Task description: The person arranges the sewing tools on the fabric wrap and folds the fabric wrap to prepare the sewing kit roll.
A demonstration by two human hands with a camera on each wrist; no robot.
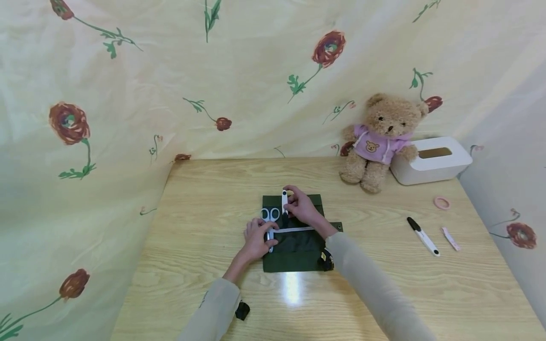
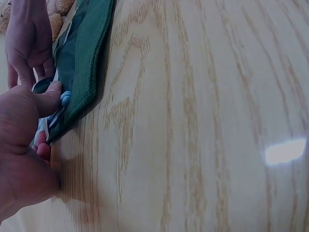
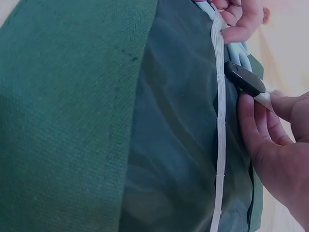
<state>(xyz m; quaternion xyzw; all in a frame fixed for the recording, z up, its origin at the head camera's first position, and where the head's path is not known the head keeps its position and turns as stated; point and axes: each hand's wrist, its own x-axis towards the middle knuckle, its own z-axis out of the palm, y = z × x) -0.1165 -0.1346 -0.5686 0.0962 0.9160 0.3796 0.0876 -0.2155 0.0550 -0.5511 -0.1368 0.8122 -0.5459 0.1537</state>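
Note:
A dark green fabric pouch (image 1: pixel 294 261) lies flat on the table, crossed by a white elastic band (image 1: pixel 298 229) (image 3: pixel 221 145). Scissors with pale handles (image 1: pixel 270 214) sit at its left side, passing under the band. My left hand (image 1: pixel 256 240) (image 2: pixel 21 140) grips the scissors and band there, thumb on top. A white tool with a black end (image 1: pixel 284 199) is pinched between the thumb and fingers of my right hand (image 1: pixel 302 207) (image 3: pixel 285 140). Its black end (image 3: pixel 245 79) points toward me, beside the band; whether it passes underneath cannot be told.
On the right lie a white pen-like tool with a black end (image 1: pixel 423 237), a small pink-and-white strip (image 1: pixel 450 238) and a pink ring (image 1: pixel 441 203). A teddy bear (image 1: pixel 375 142) and a white tissue box (image 1: pixel 443 163) stand at the back right.

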